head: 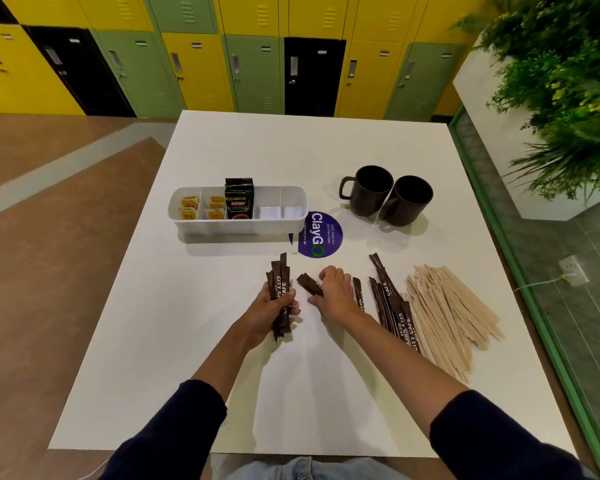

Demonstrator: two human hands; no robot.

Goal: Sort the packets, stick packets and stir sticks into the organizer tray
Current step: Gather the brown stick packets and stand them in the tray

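Observation:
My left hand (274, 308) grips a bunch of brown stick packets (280, 284), held upright over the table. My right hand (333, 292) pinches another brown stick packet (307, 284) that lies flat on the table. More brown stick packets (392, 306) lie to the right of it, beside a heap of wooden stir sticks (454, 313). The white organizer tray (243, 226) stands beyond my hands. It holds yellow packets (201, 207) on the left, black coffee packets (239, 199) in the middle and white packets (281, 212) on the right.
Two dark mugs (388, 195) stand at the back right of the white table (222, 375). A purple round sticker (321, 235) lies beside the tray. A green rail (520, 271) and plants border the right side; lockers fill the background.

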